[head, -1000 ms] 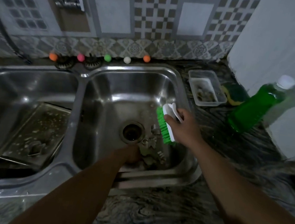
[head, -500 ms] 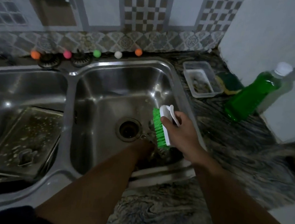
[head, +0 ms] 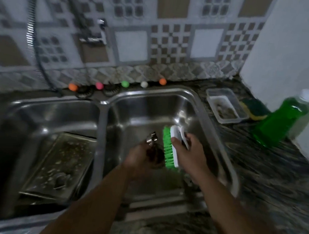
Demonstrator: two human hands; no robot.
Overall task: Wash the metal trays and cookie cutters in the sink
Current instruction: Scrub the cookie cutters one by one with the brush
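Clearly the washing was only partly done. The left hand (head: pixel 140 158) gripped a small metal cookie cutter (head: pixel 152 139) above the right basin of the sink (head: pixel 222 144), and the right hand (head: pixel 190 154) curled round a green-bristled brush (head: pixel 169 148) set against it. In the left basin a metal tray (head: pixel 60 165) lay flat, flecked with soap or residue, and apparently awaited scrubbing. Whether more cutters lay under the hands could not be told. A green soap bottle (head: pixel 279 120) stood on the tabletop (head: pixel 278 180) at far right.
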